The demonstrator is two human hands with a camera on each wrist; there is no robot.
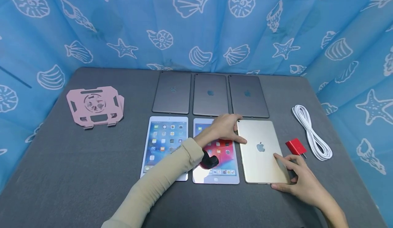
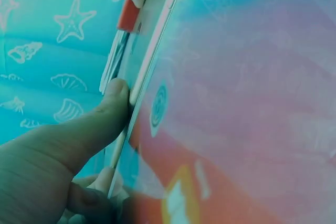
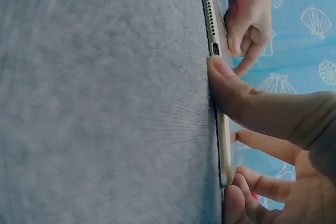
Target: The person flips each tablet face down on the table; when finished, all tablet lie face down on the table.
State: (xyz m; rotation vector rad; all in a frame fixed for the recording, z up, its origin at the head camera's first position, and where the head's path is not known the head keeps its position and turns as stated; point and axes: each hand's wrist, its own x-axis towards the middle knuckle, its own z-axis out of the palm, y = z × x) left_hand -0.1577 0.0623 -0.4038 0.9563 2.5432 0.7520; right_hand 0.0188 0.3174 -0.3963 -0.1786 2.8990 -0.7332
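Lying face down, pale gold tablet [image 1: 261, 160], apple logo [image 1: 260, 147]

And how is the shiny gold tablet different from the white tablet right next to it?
The rectangular gold tablet lies back side up, but the rectangular white tablet lies screen up. The gold tablet shows a greyish apple logo, while the white tablet shows colourful app icons. Both lie on the grey table.

tablet [image 1: 260, 160] right of two others [image 1: 165, 136], three more [image 1: 210, 102] behind, charger [image 1: 296, 147] further right
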